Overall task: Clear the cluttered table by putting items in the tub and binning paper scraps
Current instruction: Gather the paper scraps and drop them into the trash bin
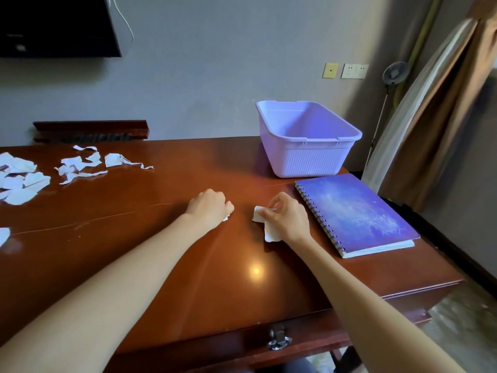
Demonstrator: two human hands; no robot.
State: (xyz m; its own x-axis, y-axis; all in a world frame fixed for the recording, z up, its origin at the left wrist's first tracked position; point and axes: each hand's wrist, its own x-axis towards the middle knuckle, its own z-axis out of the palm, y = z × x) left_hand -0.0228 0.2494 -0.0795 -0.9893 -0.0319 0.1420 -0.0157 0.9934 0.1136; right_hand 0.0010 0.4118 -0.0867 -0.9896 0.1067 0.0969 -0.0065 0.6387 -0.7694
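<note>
Head: left hand (pixel 209 208), right hand (pixel 287 219) clutch torn white scraps (pixel 259 214); ribbed tub (pixel 306 160).

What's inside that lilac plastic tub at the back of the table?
Nothing shows inside the lilac rectangular plastic tub: only its bare inner walls and part of its floor. Its near wall hides the rest of the floor.
</note>
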